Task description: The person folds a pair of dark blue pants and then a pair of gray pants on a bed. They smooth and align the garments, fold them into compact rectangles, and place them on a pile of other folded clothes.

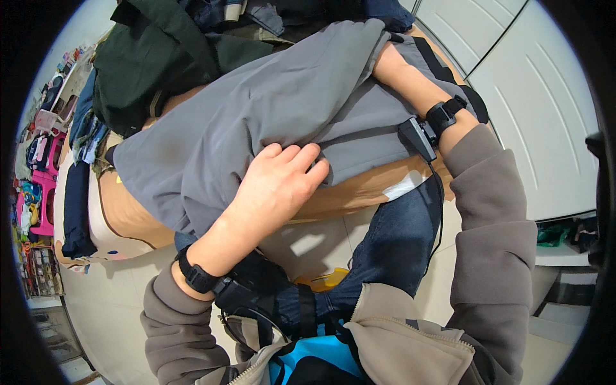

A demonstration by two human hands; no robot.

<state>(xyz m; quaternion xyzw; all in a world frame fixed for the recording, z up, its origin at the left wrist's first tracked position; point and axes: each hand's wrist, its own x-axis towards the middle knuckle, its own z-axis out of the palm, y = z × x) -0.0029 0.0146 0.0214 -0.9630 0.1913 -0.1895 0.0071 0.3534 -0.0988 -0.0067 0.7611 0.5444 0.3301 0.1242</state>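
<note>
A large grey garment (244, 109) of smooth cloth is spread slantwise over the tan-covered surface before me, with loose folds and black bands at its right end. My left hand (279, 176) is at its near edge, fingers curled into the cloth and closed on a fold. At the upper right, my right hand (388, 62) reaches in under a raised flap of the same garment. The cloth hides its fingers, so its grip does not show. Both wrists carry black straps with small devices.
A dark green garment (154, 70) and a heap of dark clothes (276, 16) lie beyond. A rolled navy cloth (78, 212) rests at the left end. White cabinet doors (539, 109) stand at right. Pink stools (46, 199) are far left. My jeans-clad legs are below the near edge.
</note>
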